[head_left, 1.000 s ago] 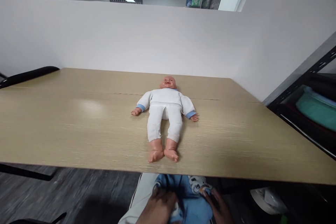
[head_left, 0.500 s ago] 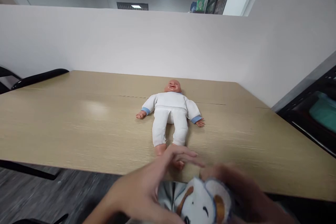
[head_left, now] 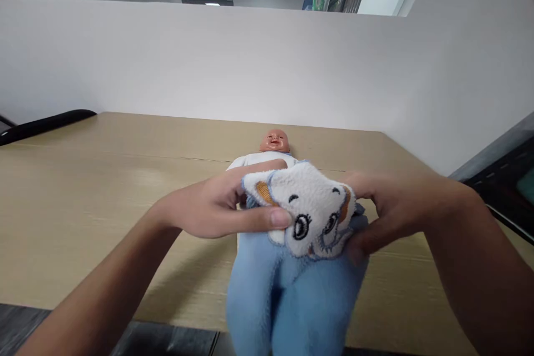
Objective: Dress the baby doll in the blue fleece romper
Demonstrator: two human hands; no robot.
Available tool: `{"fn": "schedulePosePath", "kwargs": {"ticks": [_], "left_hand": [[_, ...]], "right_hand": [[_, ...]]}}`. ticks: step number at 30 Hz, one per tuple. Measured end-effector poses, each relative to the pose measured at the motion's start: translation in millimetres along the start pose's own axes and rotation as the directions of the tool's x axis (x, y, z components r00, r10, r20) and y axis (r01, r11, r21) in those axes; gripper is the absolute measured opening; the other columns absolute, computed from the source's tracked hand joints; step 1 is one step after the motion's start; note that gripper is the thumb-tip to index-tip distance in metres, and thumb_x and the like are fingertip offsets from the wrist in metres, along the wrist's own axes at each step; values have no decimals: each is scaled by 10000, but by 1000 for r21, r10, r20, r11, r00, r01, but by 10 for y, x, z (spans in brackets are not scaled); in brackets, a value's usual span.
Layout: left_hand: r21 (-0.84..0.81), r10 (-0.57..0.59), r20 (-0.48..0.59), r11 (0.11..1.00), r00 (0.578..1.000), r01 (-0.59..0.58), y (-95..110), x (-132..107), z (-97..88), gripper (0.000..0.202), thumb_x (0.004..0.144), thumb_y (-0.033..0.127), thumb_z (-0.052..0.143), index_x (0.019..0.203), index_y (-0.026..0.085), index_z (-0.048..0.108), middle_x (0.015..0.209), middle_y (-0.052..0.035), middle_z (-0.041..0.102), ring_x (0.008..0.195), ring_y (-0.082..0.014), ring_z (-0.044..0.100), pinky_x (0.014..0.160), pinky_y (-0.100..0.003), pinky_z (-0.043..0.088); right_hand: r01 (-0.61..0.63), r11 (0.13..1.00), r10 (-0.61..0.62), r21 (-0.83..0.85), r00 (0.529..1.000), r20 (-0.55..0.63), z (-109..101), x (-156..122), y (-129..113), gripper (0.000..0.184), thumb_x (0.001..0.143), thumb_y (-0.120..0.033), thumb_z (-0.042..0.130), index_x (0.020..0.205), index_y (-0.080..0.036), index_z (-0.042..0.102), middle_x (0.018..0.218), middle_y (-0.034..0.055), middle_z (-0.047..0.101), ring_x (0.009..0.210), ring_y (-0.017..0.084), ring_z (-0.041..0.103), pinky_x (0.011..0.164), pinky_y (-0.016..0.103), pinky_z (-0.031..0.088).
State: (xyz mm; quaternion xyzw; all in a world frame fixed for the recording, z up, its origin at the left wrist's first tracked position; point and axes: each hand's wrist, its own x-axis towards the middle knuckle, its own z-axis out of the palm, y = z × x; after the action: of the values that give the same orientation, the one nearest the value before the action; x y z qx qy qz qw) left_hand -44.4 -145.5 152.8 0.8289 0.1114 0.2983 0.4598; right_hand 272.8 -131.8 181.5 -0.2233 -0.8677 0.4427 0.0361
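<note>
Holding the blue fleece garment [head_left: 287, 289] up in front of me, I have my left hand [head_left: 217, 206] pinching its top edge, thumb laid flat across the front beside the white embroidered animal face [head_left: 311, 208], fingers curled behind. That grip is thin: only the thumb pad shows on the cloth, so a small tug from the other side could pull the fleece out from under it.

The garment hangs from both hands above the near part of the table [head_left: 104, 194], its two legs dangling down past the table edge. Behind it lies the doll [head_left: 275, 142], on its back in white clothes, and only its head and a bit of shoulder show over the fleece. That is my main worry: the cloth blocks my view of the doll's body and feet, so if I lower it blind I could knock the doll askew or bunch the fabric on top of it.

My right hand [head_left: 387, 211] is closed on the other side of the top edge, fingers wrapped round the fleece beneath the face patch. I think it holds the waistband, though the folds hide exactly which layer. If I have gripped front and back together, the opening stays shut and the legs may twist.
</note>
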Motion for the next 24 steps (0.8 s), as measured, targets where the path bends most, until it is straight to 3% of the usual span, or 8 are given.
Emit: {"fn": "schedulePosePath", "kwargs": {"ticks": [3, 5, 7, 10, 12, 16, 21, 24], "left_hand": [[63, -73, 85, 996, 994, 68, -50, 138, -190, 199, 976, 274, 811, 1141, 198, 729, 1091, -79, 763, 979, -208, 736, 868, -265, 636], [86, -110, 189, 992, 976, 95, -92, 202, -333, 352, 879, 308, 920, 1169, 202, 751, 1066, -67, 784, 1008, -232, 761, 918, -297, 641], [115, -115, 215, 989, 970, 92, -141, 250, -452, 473, 756, 340, 1014, 1140, 200, 776, 981, -45, 790, 948, -234, 771, 890, -301, 647], [136, -117, 100, 985, 988, 103, -203, 318, -539, 420, 743, 408, 1022, 1030, 198, 798, 843, -18, 762, 805, -208, 743, 784, -285, 643], [106, -107, 39, 989, 994, 102, -221, 368, -542, 360, 796, 418, 989, 1009, 197, 802, 863, -30, 767, 814, -207, 741, 774, -283, 636], [19, -110, 55, 994, 992, 109, -245, 442, -524, 261, 881, 375, 928, 1017, 189, 805, 978, -52, 789, 908, -205, 755, 806, -259, 626], [23, -200, 244, 980, 949, 200, -386, 368, -642, 365, 773, 422, 1004, 967, 186, 805, 804, -19, 765, 735, -185, 738, 694, -242, 632], [58, -188, 182, 982, 965, 180, -492, 291, -737, 387, 706, 420, 1041, 865, 187, 777, 681, 9, 703, 636, -170, 703, 653, -240, 636]], "right_hand": [[43, 996, -31, 76, 988, -148, -94, 105, 67, 319, 878, -394, 932, 1146, -234, 869, 1140, 27, 839, 1054, 215, 769, 913, 253, 605], [102, 983, -61, 151, 964, -257, -122, 151, 142, 366, 860, -468, 940, 1109, -213, 864, 1072, 38, 834, 1008, 218, 773, 869, 260, 614], [135, 967, -64, 216, 950, -307, -133, 196, 233, 421, 853, -522, 933, 1120, -209, 846, 991, 34, 823, 964, 228, 778, 841, 271, 626], [53, 975, 8, 216, 962, -272, -107, 315, 348, 544, 799, -443, 988, 1263, -230, 801, 1051, 23, 823, 1058, 248, 780, 935, 287, 633], [13, 979, 27, 205, 982, -188, -52, 431, 394, 649, 718, -339, 1043, 1305, -234, 787, 1162, 22, 816, 1177, 256, 753, 1025, 284, 610], [87, 945, -72, 316, 996, -59, 112, 617, 450, 528, 794, -261, 990, 1280, -189, 796, 1261, 59, 798, 1229, 253, 724, 1090, 299, 584], [166, 916, -106, 364, 978, -180, 197, 570, 518, 380, 896, -319, 911, 1236, -210, 782, 1160, 57, 776, 1208, 258, 710, 1045, 329, 597], [155, 928, -48, 338, 952, -303, 172, 514, 558, 430, 1024, -473, 757, 1371, -220, 737, 1319, 104, 719, 1398, 318, 603, 1179, 435, 527]]}}
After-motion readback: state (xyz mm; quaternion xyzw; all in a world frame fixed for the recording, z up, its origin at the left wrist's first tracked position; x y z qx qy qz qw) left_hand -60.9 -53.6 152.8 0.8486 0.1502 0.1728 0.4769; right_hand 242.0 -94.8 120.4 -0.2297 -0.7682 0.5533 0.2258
